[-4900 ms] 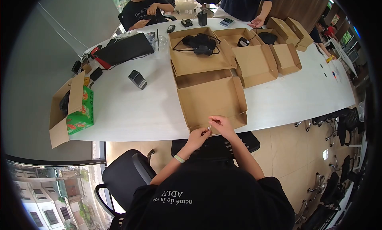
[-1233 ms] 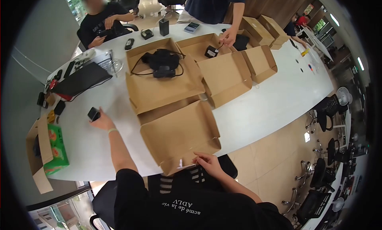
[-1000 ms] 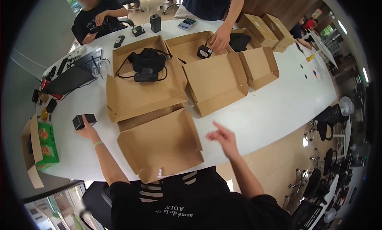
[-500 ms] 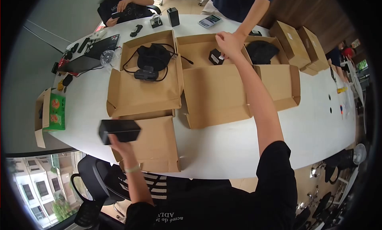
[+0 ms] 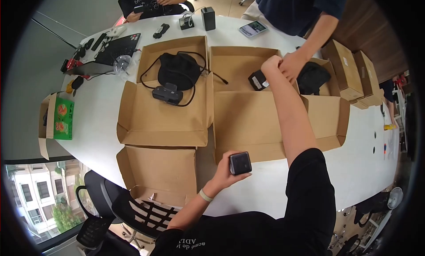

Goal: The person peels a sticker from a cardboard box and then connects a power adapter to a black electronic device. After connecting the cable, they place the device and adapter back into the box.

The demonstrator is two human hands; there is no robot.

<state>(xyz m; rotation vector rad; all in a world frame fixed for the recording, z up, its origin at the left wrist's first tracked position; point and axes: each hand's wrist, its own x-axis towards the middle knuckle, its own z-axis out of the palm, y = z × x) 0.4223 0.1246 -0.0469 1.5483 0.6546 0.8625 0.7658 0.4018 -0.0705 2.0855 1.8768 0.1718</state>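
Across a white table (image 5: 99, 110), shallow cardboard boxes are set out with their lids folded back. A black rectangular block (image 5: 240, 163) is held in the left hand (image 5: 222, 175) above the table's near side, and digits are seen clasped along its upper and lower edges. Its end face, nearly square with rounded corners, is turned to the camera; a dark, smooth finish is noted, with faint light caught along the rim.

The right hand (image 5: 271, 66) is extended over the middle cardboard box (image 5: 237, 57), its fingers curled, beside a co-worker's hand (image 5: 293, 65). Just below, a smaller black box (image 5: 257, 80) is seen in the middle cardboard box, tilted and marked with a white label. Whether it is grasped by the right hand cannot be determined, since the fingertips are hidden.

To the left, what appears to be a black cap (image 5: 179, 70) is placed with a looped cable and a black module (image 5: 167, 95). Near the front edge, a nearer cardboard box (image 5: 161, 172) is noted.
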